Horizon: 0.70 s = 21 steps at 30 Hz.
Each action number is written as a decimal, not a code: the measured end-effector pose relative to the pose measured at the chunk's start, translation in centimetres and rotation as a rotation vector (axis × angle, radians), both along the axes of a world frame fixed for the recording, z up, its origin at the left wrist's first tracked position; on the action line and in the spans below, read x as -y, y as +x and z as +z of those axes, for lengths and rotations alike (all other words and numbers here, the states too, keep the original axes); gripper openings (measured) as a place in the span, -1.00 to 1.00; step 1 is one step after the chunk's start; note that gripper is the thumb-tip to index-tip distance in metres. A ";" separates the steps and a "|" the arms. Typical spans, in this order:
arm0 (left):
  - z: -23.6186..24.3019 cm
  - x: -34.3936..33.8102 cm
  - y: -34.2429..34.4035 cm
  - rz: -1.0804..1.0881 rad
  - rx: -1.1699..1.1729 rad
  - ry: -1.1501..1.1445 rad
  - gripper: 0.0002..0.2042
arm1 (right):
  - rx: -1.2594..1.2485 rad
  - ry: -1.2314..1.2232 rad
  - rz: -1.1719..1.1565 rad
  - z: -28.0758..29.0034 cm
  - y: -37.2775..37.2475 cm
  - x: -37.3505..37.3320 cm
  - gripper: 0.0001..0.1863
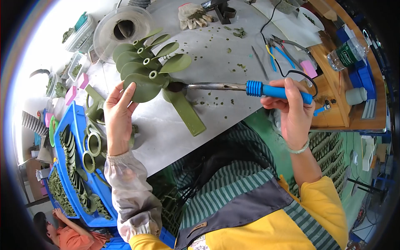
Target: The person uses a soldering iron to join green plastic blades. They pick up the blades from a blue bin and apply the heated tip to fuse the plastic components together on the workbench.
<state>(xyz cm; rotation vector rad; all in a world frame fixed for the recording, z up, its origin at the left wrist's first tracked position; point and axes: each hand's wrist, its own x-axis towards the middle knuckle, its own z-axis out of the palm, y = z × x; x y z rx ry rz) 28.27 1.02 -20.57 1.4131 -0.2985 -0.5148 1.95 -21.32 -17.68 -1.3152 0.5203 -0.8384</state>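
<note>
My left hand (pixel 118 112) pinches the rim of a rounded blade on the nearest of several olive-green propellers (pixel 141 86), which look like wax. They sit in a row, with pale round hubs along the middle. A flat green bar (pixel 186 114) extends from the nearest one toward the table's front edge. My right hand (pixel 295 114) is closed round the blue handle of a corded soldering iron (pixel 216 86). Its dark, broad tip touches or lies very close to the joint between the nearest propeller and the bar; the exact contact cannot be made out.
Green crumbs dot the grey table (pixel 216 56). A dirty glove (pixel 193 16), pliers (pixel 287 54) and a clear round cover (pixel 104 37) lie farther back. At left, blue bins (pixel 79 183) hold green parts; a person in orange (pixel 79 237) sits beyond. The iron's black cord (pixel 298 71) loops rightward.
</note>
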 end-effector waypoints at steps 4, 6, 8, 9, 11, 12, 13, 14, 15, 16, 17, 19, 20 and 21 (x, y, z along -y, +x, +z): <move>0.1 0.2 0.1 -0.016 0.008 -0.025 -0.78 | 0.007 0.011 -0.012 -0.5 0.8 -0.6 -0.66; 0.1 0.2 0.2 -0.019 0.006 -0.026 -0.78 | 0.018 0.022 -0.014 -0.7 1.2 -0.9 -0.67; 0.1 0.1 0.3 -0.026 0.009 -0.023 -0.78 | 0.026 0.022 -0.011 -0.9 1.4 -1.1 -0.67; 0.1 0.2 0.3 -0.027 0.009 -0.023 -0.78 | 0.026 0.022 -0.012 -1.0 1.5 -1.2 -0.67; 0.0 0.3 0.2 -0.036 0.017 -0.023 -0.77 | 0.055 0.035 -0.006 -1.3 1.7 -1.4 -0.69; 0.0 0.3 0.2 -0.035 0.017 -0.023 -0.77 | 0.055 0.035 -0.005 -1.4 1.8 -1.5 -0.69; -0.1 0.3 0.2 -0.031 0.019 -0.016 -0.77 | 0.068 0.037 0.000 -1.5 1.9 -1.7 -0.69; -0.2 0.3 0.2 -0.027 0.022 -0.008 -0.77 | 0.081 0.039 0.006 -1.6 2.0 -1.8 -0.70; -0.3 0.3 0.3 -0.027 0.021 -0.008 -0.77 | 0.081 0.039 0.006 -1.7 2.0 -1.9 -0.70; -0.3 0.3 0.3 -0.022 0.020 -0.012 -0.77 | 0.084 0.031 0.004 -1.7 2.1 -2.0 -0.71; -0.4 0.3 0.3 -0.018 0.018 -0.015 -0.77 | 0.088 0.024 0.003 -1.8 2.1 -2.1 -0.71; -0.5 0.4 0.2 -0.014 0.014 -0.015 -0.77 | 0.094 0.020 -0.002 -1.9 2.2 -2.2 -0.71; -0.5 0.4 0.2 -0.010 0.011 -0.015 -0.77 | 0.101 0.015 -0.007 -2.0 2.2 -2.3 -0.72; -0.5 0.4 0.2 -0.011 0.011 -0.015 -0.77 | 0.100 0.016 -0.008 -2.1 2.3 -2.3 -0.72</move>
